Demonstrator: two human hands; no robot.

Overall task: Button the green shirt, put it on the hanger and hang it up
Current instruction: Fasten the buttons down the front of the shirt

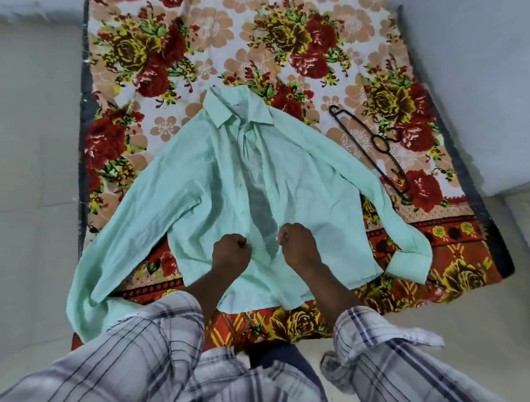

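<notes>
Head view: green shirt (214,184) lies face up and unbuttoned on a floral blanket (280,33), collar away from the person, sleeves spread. A dark hanger (376,147) rests apart from it on the person's right. Left hand (231,251) and right hand (296,245) sit near the hem, fingers (242,242) curled narrow, each apparently pinching one front edge; a gap separates the two edges. Probable faults: a button entering the wrong hole if the hems are not levelled first, leaving the front skewed; thin cloth slipping from the pinch; wrinkled fabric hiding buttonholes.
</notes>
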